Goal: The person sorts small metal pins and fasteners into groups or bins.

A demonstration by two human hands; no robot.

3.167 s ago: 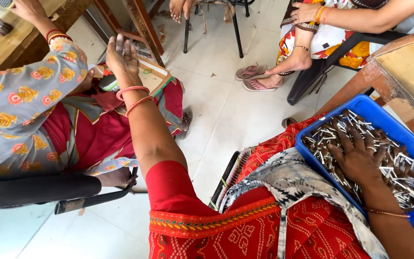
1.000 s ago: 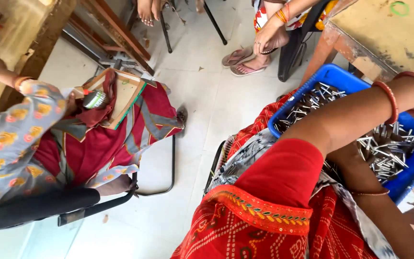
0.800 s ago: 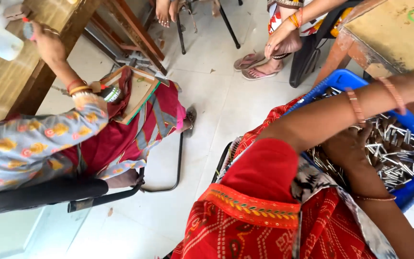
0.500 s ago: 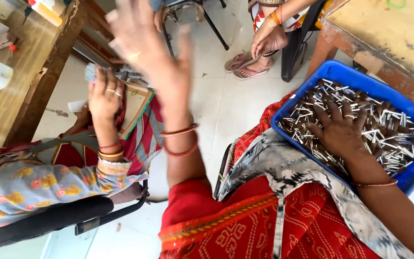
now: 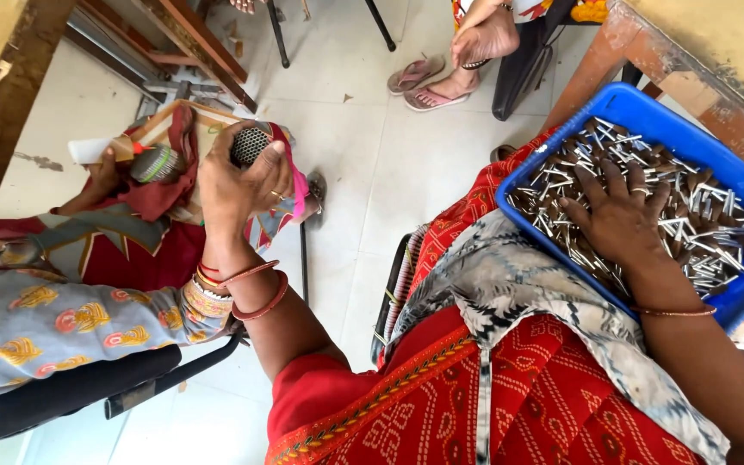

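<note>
White floor tiles fill upper centre. Left hand (image 5: 238, 185) closes round a small dark mesh piece (image 5: 250, 145), probably light, stiff. Right hand (image 5: 620, 220) lies flat, fingers spread, on metal pins (image 5: 708, 228) in blue tray (image 5: 639, 108).

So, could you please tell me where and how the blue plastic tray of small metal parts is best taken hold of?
Probably by the blue plastic tray's raised rim, one hand on each end, coming from the sides: it is wide, shallow and heaped with small metal parts, and the right hand lies flat on them.
</note>
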